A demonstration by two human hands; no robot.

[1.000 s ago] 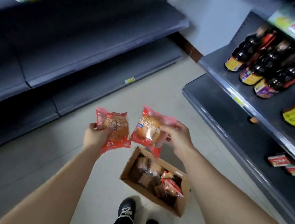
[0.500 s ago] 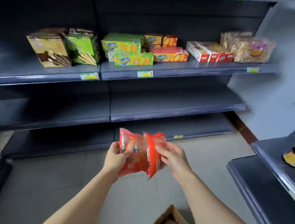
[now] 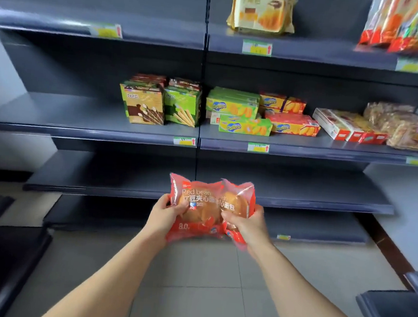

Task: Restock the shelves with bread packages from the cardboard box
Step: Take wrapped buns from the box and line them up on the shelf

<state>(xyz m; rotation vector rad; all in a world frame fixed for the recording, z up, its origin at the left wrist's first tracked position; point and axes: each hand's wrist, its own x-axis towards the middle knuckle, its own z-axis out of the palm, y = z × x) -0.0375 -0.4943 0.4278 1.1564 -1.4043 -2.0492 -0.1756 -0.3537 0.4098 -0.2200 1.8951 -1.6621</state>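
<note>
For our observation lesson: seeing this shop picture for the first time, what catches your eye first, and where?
Bright red at the centre: the left bread package gripped by the left hand and the right bread package gripped by the right hand, touching side by side. Behind, green, yellow and red snack boxes stand on the middle shelf.
</note>
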